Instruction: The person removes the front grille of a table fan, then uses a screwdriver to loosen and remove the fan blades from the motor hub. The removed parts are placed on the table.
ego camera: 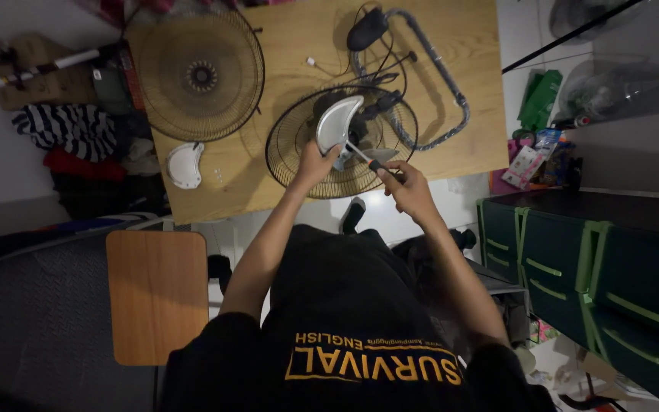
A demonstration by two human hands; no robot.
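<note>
Wooden table (284, 172): I see the left hand (313, 164) clasping the white fan blade (335, 122); the right hand (406, 187) grips a screwdriver (361, 155), tip at the blade's base.

A wooden table (299, 38) with a pale, square-edged top fills the upper middle of the view, standing on a light tiled floor (390, 210) that gleams faintly below its near edge. To the left lies a heap of clothes (78, 145), one piece striped black and white. Nearer, a small wooden board (156, 294) sits beside a grey padded chair (32, 328). On the right stands a dark green drawer unit (612, 275) with lighter green handles. Light is dim, strongest over the table. A white wall (619, 152), perhaps shelving, rises at upper right.
</note>
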